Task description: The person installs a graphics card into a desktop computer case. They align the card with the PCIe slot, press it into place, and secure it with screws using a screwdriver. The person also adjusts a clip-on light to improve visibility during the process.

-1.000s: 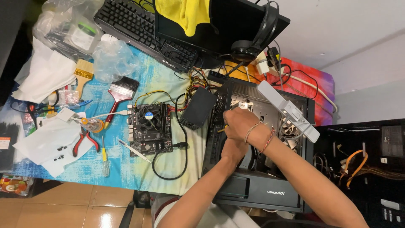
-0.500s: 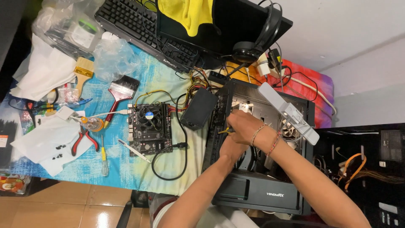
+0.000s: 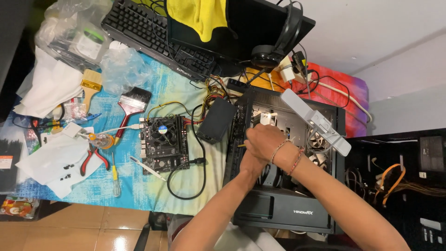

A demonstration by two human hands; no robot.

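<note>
Both hands meet over the open black computer case [image 3: 283,204], which lies on its side at about 4 o'clock in the view. Right hand [image 3: 265,142] is curled closed, knuckles up, with a thin yellow-tipped tool [image 3: 241,145], perhaps a screwdriver, poking out at its 9 o'clock side; it is too small to be sure. Left hand [image 3: 252,163] sits just beneath and touching the right, at its 7 o'clock, and I cannot tell whether its fingers are closed or what they grip, since the right hand covers them. Beaded bracelets [image 3: 288,155] circle the right wrist. On the counter [image 3: 139,186], at 9 o'clock from the hands, lies a motherboard [image 3: 163,144] with its round fan, and a black power supply [image 3: 217,121] rests between it and the case. Red-handled pliers [image 3: 90,160] lie further out at 9 o'clock.
</note>
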